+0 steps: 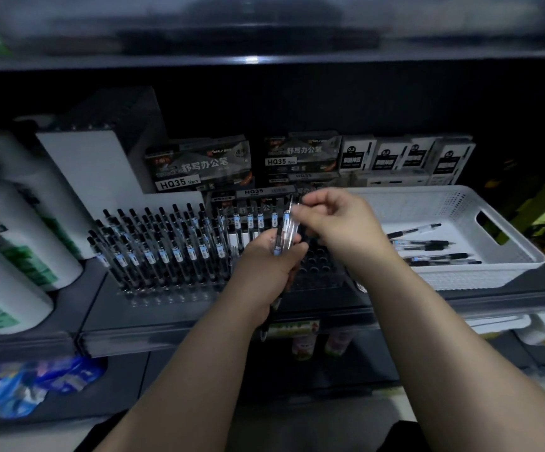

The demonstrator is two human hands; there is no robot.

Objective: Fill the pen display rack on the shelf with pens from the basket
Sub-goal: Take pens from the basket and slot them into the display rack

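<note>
white bottles [13,223] are standing well left of the left hand [264,265]; hq35 boxes [199,164] are sitting beyond the right hand [339,223], small white boxes [405,158] farther right; blue packets [19,386] are lying below, leftward.

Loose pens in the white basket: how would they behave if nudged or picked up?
Probably roll: the pens are slim, round-looking barrels lying flat on the smooth floor of the basket. Likely stiff and light, since the left hand holds several at once. Clear plastic barrels may be slippery.
</note>
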